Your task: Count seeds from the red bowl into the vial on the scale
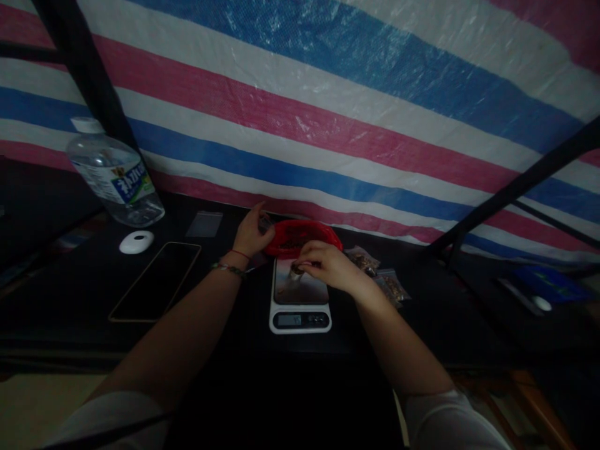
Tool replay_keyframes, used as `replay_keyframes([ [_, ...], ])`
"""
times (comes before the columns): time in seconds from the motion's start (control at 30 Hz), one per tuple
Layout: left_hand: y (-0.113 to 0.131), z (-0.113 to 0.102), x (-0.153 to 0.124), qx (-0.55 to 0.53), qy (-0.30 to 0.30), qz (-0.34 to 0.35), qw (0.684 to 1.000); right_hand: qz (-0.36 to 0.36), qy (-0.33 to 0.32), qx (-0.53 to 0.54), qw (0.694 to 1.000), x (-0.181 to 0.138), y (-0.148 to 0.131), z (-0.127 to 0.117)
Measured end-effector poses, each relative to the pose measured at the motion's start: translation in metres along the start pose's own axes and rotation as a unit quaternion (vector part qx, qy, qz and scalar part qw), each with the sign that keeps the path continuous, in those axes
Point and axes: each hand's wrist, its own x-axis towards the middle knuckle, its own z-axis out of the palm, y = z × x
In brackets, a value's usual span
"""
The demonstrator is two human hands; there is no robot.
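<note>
A small white kitchen scale [300,312] with a steel top sits on the dark table. My right hand [323,262] is curled over the scale's plate, fingers pinched on a small round thing I cannot name. My left hand [252,234] grips the left edge of a red bag [304,237] lying just behind the scale; its fingers are closed on the rim. A red string and a beaded band circle my left wrist.
A water bottle [112,172] stands at the far left, with a white round object [136,242] and a dark phone [157,281] near it. Small clear packets [384,278] of brownish bits lie right of the scale. A striped tarp [351,106] forms the back wall.
</note>
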Motion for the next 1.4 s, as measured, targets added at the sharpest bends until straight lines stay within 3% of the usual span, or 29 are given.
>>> replay_keyframes([
  [0.13, -0.001, 0.002, 0.0, -0.006, 0.002, -0.001, 1.0, 0.028, -0.059, -0.101, 0.993, -0.005, -0.029, 0.019],
  [0.3, -0.002, 0.002, -0.001, -0.003, 0.005, -0.005, 1.0, 0.088, -0.149, -0.236, 0.956, -0.006, -0.045, 0.053],
  [0.43, -0.001, 0.0, -0.001, -0.004, -0.003, -0.007, 1.0, 0.096, -0.1, -0.213, 0.967, -0.014, -0.039, 0.046],
  [0.53, 0.0, 0.0, 0.0, -0.001, -0.008, -0.006, 1.0, 0.144, -0.004, -0.188, 0.972, -0.018, -0.029, 0.027],
  [0.63, 0.001, 0.001, 0.0, 0.002, -0.023, -0.011, 1.0, 0.175, 0.026, -0.181, 0.967, -0.016, -0.018, 0.015],
  [0.77, -0.001, 0.003, 0.0, 0.008, -0.071, -0.038, 0.997, 0.145, 0.033, -0.133, 0.98, -0.013, -0.001, 0.012],
  [0.93, -0.006, 0.006, -0.003, 0.033, -0.146, -0.092, 0.984, 0.138, 0.148, -0.066, 0.977, -0.006, 0.045, 0.01],
  [1.0, -0.008, 0.007, -0.003, 0.046, -0.153, -0.103, 0.982, 0.136, 0.122, -0.067, 0.981, 0.002, 0.065, 0.011],
  [1.17, -0.011, 0.012, -0.001, 0.047, -0.153, -0.095, 0.982, 0.125, -0.014, -0.084, 0.988, 0.025, 0.094, 0.019],
  [1.27, -0.011, 0.015, 0.002, 0.054, -0.125, -0.088, 0.987, 0.137, -0.015, -0.107, 0.985, 0.033, 0.104, 0.022],
  [1.4, -0.01, 0.014, 0.004, 0.056, -0.028, -0.084, 0.994, 0.173, 0.024, -0.141, 0.974, 0.036, 0.118, 0.025],
])
